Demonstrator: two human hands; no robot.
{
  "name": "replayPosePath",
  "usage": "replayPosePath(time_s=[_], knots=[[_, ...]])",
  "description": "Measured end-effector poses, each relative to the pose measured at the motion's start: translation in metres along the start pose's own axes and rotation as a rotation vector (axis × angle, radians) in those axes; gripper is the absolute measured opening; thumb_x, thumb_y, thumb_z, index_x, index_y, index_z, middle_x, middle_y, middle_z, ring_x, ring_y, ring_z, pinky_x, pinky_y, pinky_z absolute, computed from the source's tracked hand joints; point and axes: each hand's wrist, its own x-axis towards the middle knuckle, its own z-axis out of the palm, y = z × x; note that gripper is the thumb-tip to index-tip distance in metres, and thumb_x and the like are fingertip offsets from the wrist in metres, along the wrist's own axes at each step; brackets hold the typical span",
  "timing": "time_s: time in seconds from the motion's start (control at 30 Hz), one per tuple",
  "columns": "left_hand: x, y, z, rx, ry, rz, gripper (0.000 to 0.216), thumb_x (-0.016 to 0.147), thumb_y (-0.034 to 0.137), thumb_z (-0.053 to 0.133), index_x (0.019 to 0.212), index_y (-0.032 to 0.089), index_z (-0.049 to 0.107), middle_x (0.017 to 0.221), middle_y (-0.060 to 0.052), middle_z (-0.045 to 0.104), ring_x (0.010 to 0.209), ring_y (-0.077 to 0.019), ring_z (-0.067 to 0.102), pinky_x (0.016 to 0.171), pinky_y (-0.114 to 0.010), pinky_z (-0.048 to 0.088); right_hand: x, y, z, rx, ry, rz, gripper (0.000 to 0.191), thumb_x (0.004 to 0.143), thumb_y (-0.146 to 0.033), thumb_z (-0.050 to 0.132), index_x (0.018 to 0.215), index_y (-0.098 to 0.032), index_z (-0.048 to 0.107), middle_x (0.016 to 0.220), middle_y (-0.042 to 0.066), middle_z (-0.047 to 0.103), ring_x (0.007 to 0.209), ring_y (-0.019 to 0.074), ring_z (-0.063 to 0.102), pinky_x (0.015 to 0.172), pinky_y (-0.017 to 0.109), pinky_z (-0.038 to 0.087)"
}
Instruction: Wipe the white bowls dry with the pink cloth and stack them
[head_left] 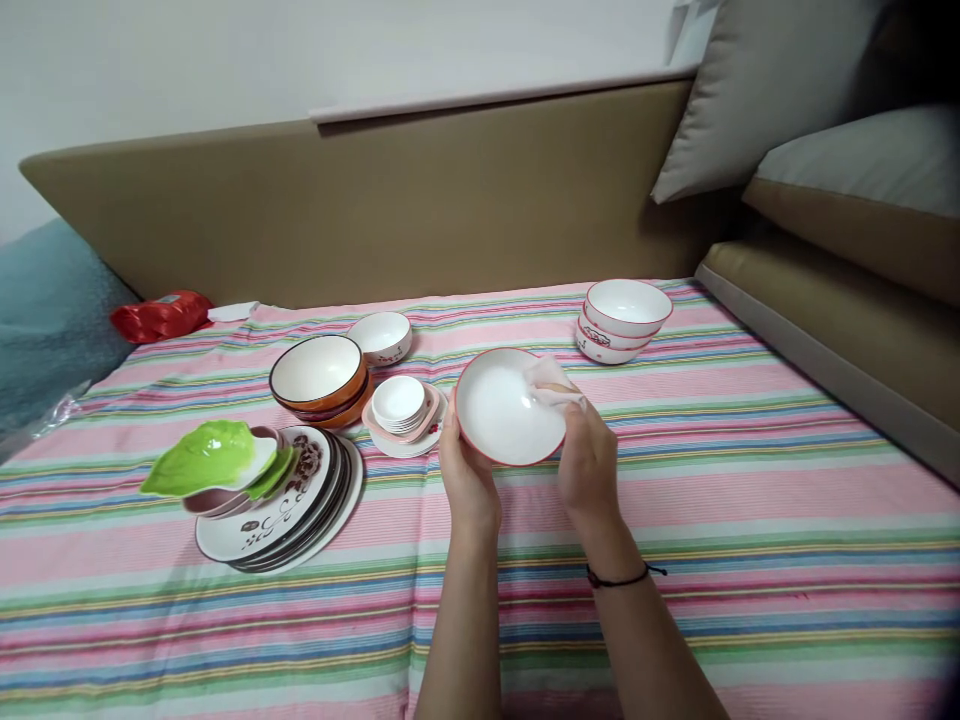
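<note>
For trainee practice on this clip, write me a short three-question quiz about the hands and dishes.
1. True or false: the left hand grips the bowl at its rim.
2. What does the right hand press into the bowl? A) sponge B) cloth C) spoon
3. Fill in: the green leaf dish tops the stack of ____.
Key: 1 true; 2 B; 3 plates.

The bowl (504, 408) hides fingers of the left hand (466, 478) (thumb aside), the cloth (551, 383) some of the right hand (589, 465).
</note>
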Motion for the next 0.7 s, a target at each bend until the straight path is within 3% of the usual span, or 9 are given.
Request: replayPosePath(time_s=[0.1, 0.2, 0.27, 0.37, 0.47, 0.7], knots=[[0.001, 0.001, -0.001, 0.041, -0.034, -0.121, 0.042, 0.086, 0.053, 0.051, 0.099, 0.018, 0.07, 0.113, -0.007, 0.069, 0.086, -0.0182, 0.068, 0.063, -0.025, 0.053, 0.006, 0.01, -0.016, -0.025, 0.054, 0.057, 0.041, 0.096, -0.033, 0.033, 0.1, -0.019, 0.071, 0.111, 0.008, 0.072, 0.108, 0.0233, 0.063, 0.093, 0.036, 0.047], [0.002, 0.0, -0.004, 0.108, 0.043, -0.273, 0.044, 0.08, 0.06, 0.056, 0.088, 0.017, 0.067, 0.083, -0.004, 0.07, 0.058, -0.0145, 0.062, 0.046, -0.023, 0.043, 0.012, 0.014, -0.03, -0.05, 0.007, 0.07, 0.04, 0.095, -0.033, 0.035, 0.094, -0.019, 0.073, 0.103, 0.008, 0.074, 0.099, 0.0236, 0.066, 0.087, 0.035, 0.048], [0.001, -0.002, -0.005, 0.147, 0.023, -0.352, 0.048, 0.079, 0.062, 0.057, 0.094, 0.017, 0.068, 0.08, -0.004, 0.07, 0.064, -0.0171, 0.064, 0.052, -0.024, 0.046, 0.014, 0.012, -0.037, -0.113, -0.075, 0.029, 0.039, 0.095, -0.033, 0.036, 0.096, -0.02, 0.073, 0.103, 0.006, 0.074, 0.095, 0.0227, 0.066, 0.082, 0.033, 0.048], [-0.001, -0.006, -0.005, 0.157, -0.04, -0.378, 0.05, 0.08, 0.055, 0.062, 0.111, 0.016, 0.069, 0.103, -0.008, 0.073, 0.089, -0.0217, 0.068, 0.073, -0.028, 0.051, 0.016, 0.006, -0.042, -0.228, -0.191, -0.071, 0.039, 0.096, -0.032, 0.035, 0.097, -0.022, 0.073, 0.106, 0.005, 0.073, 0.095, 0.0218, 0.065, 0.078, 0.031, 0.047], [-0.002, -0.008, -0.005, 0.115, -0.03, -0.329, 0.047, 0.08, 0.049, 0.065, 0.114, 0.017, 0.069, 0.115, -0.009, 0.071, 0.103, -0.024, 0.066, 0.085, -0.03, 0.05, 0.015, 0.0, -0.037, -0.225, -0.223, -0.113, 0.039, 0.097, -0.031, 0.034, 0.096, -0.022, 0.071, 0.106, 0.005, 0.071, 0.097, 0.0213, 0.065, 0.08, 0.031, 0.047], [0.002, -0.005, -0.007, 0.026, 0.283, -0.103, 0.039, 0.086, 0.045, 0.056, 0.117, 0.023, 0.067, 0.113, -0.003, 0.071, 0.107, -0.0224, 0.065, 0.08, -0.028, 0.053, 0.006, -0.018, -0.004, -0.239, -0.273, -0.07, 0.038, 0.096, -0.03, 0.031, 0.098, -0.019, 0.067, 0.107, 0.009, 0.068, 0.097, 0.023, 0.063, 0.084, 0.033, 0.046]])
